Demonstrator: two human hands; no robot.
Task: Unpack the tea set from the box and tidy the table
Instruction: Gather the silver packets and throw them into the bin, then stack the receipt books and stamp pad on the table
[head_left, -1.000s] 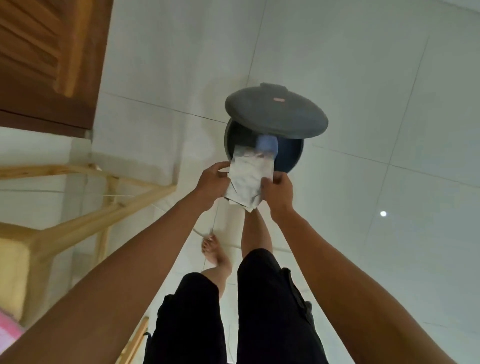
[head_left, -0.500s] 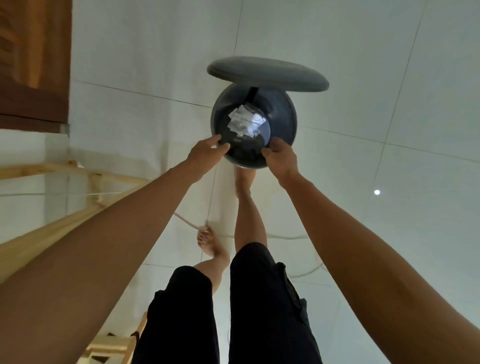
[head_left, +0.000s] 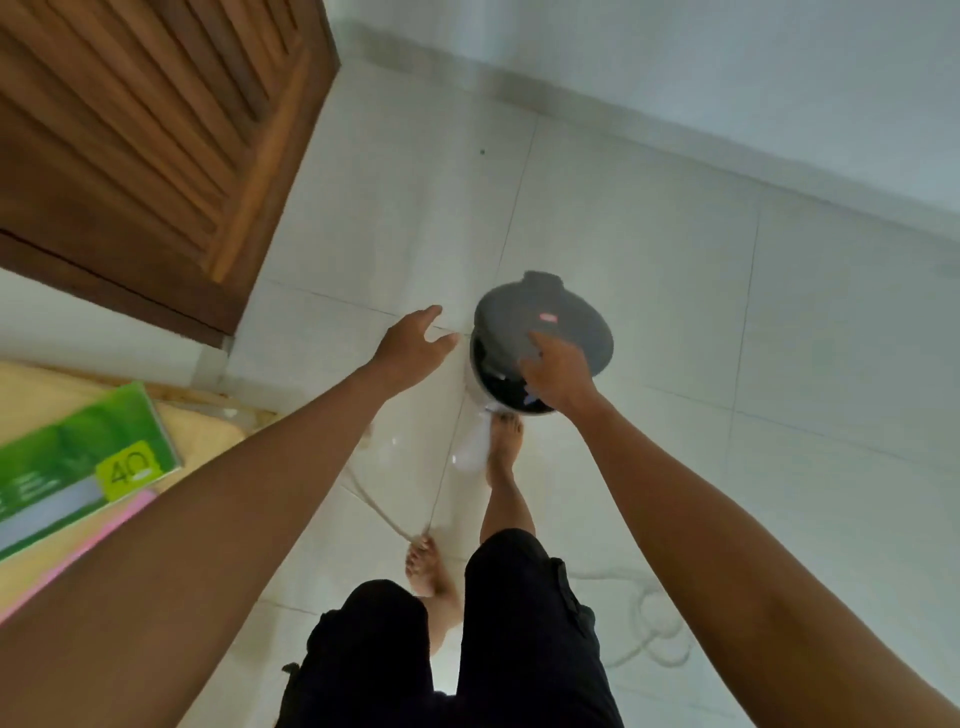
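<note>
The step looks like binning packaging: at twelve o'clock, the right hand rests spread on the bin, its lid half-lowered. The left hand hovers open and empty. Next, I judge, back to the table.

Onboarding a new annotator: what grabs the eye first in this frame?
The grey pedal bin at centre, lid half down, with the right hand over its rim and a bare foot at its base. The left hand hangs open and empty beside it. A green packet lies on the wooden table, far left.
</note>
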